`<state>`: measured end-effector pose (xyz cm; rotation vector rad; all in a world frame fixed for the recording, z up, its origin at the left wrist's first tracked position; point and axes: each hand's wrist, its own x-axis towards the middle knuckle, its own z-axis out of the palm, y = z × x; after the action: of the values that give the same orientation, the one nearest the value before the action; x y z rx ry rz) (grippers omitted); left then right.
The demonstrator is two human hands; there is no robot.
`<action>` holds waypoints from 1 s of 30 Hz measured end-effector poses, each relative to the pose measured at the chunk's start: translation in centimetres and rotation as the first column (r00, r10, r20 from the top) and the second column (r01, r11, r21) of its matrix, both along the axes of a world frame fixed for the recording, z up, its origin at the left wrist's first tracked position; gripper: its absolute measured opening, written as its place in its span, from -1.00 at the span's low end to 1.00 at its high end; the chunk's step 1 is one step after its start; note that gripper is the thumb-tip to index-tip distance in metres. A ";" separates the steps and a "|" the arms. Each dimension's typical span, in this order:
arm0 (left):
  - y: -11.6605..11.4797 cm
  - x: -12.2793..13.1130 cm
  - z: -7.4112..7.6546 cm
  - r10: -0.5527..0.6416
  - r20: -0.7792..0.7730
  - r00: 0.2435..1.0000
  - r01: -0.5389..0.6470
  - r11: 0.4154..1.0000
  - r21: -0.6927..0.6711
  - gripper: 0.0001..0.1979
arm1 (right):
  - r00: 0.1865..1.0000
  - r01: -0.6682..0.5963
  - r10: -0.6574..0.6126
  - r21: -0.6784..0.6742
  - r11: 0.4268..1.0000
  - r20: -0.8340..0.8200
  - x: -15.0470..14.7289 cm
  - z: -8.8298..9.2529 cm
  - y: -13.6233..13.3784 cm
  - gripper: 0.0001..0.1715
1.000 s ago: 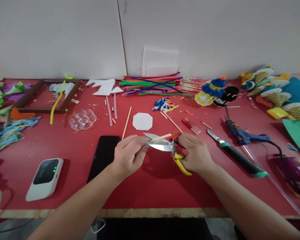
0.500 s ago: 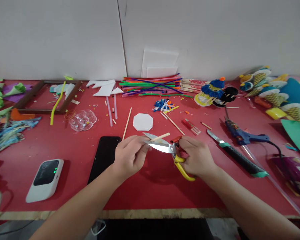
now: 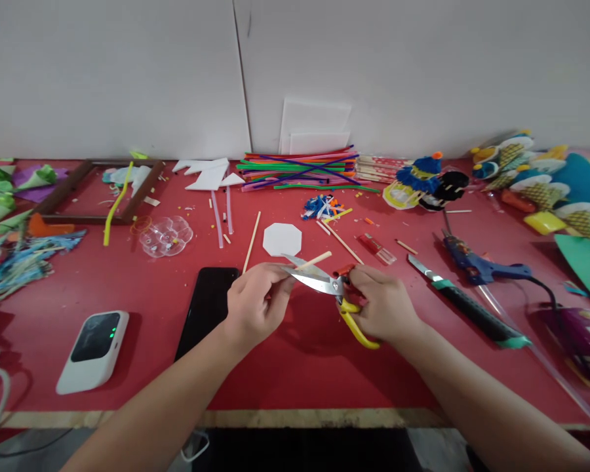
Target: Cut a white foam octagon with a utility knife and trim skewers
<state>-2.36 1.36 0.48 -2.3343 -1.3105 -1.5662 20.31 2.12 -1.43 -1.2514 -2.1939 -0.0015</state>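
Note:
My left hand pinches a thin pale wooden stick whose free end points up to the right. In my right hand is a pair of scissors with yellow and red handles, gripped with the fingers closed round them. The scissor blades are parted, and the stick lies between them, close to my left fingertips. Just beyond the blades a white octagonal card lies flat on the red table.
A black phone and a white device lie to the left. Rightward are a utility knife, a blue glue gun with its cord, and a small red-and-clear case. Colourful pipe cleaners line the back.
The scissors and the stick have shifted slightly, and the stick's free end sits a little lower left. Both hands keep their holds. The view has moved a little.

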 end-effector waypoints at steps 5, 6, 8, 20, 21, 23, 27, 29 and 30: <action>0.1 -0.1 0.5 -0.047 -0.022 0.999 0.047 0.999 0.011 -0.93 | 1.000 -0.013 0.013 -0.037 0.999 0.004 0.5 0.0 0.2 -0.87; 0.1 -0.1 0.6 -0.058 -0.027 0.998 0.059 0.998 0.010 -0.92 | 1.000 -0.030 0.030 -0.042 0.999 0.002 0.6 0.0 0.2 -0.87; 0.1 -0.1 0.7 -0.080 -0.034 0.996 0.081 0.997 0.016 -0.90 | 0.998 -0.058 0.058 -0.041 0.998 0.000 0.8 0.0 0.3 -0.86; 0.0 -0.3 1.0 -0.114 0.013 0.993 0.114 0.994 0.007 -0.90 | 0.999 -0.036 0.036 0.019 0.999 0.012 0.5 0.6 -0.1 -0.79; -0.1 -0.3 1.0 -0.111 0.014 0.994 0.111 0.994 0.010 -0.91 | 0.999 -0.038 0.038 0.019 0.999 0.014 0.4 0.6 -0.2 -0.79; 0.0 -0.3 0.9 -0.105 0.014 0.994 0.105 0.994 0.011 -0.91 | 0.999 -0.046 0.046 0.002 0.999 0.009 0.4 0.6 -0.3 -0.78; 0.2 -0.2 0.7 -0.067 -0.017 0.998 0.067 0.998 0.001 -0.93 | 0.999 -0.050 0.050 -0.038 0.998 0.002 0.4 0.2 -0.3 -0.85; 0.4 -0.2 0.6 -0.040 -0.031 0.999 0.041 0.999 0.008 -0.94 | 0.999 -0.047 0.047 -0.040 0.998 0.014 0.3 0.1 -0.3 -0.86; 0.4 -0.2 0.5 -0.031 -0.033 0.999 0.031 0.999 0.009 -0.94 | 0.999 -0.043 0.043 -0.033 0.999 0.019 0.2 0.1 -0.3 -0.86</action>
<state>-2.54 1.77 0.94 -2.3747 -1.2632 -1.5325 20.52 1.79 -1.38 -1.2263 -2.2453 0.0398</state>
